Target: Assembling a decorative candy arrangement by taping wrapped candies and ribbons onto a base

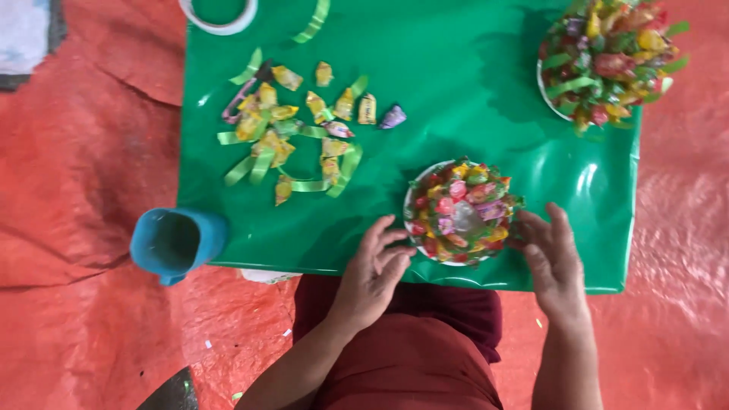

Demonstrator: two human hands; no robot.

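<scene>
A small round candy arrangement (460, 211) of red, pink and yellow wrapped sweets with green ribbon sits on a white base near the front edge of a green sheet (471, 83). My left hand (373, 273) rests open just left of it, fingertips by its rim. My right hand (556, 262) is open on its right side, fingers close to or touching the sweets. Neither hand holds anything.
A larger candy arrangement (604, 57) stands at the sheet's far right corner. Loose wrapped candies (304, 125), green ribbon strips (258, 167) and pink-handled scissors (241, 97) lie at centre left. A tape roll (219, 19) is at the top, a blue cup (173, 243) at the left edge.
</scene>
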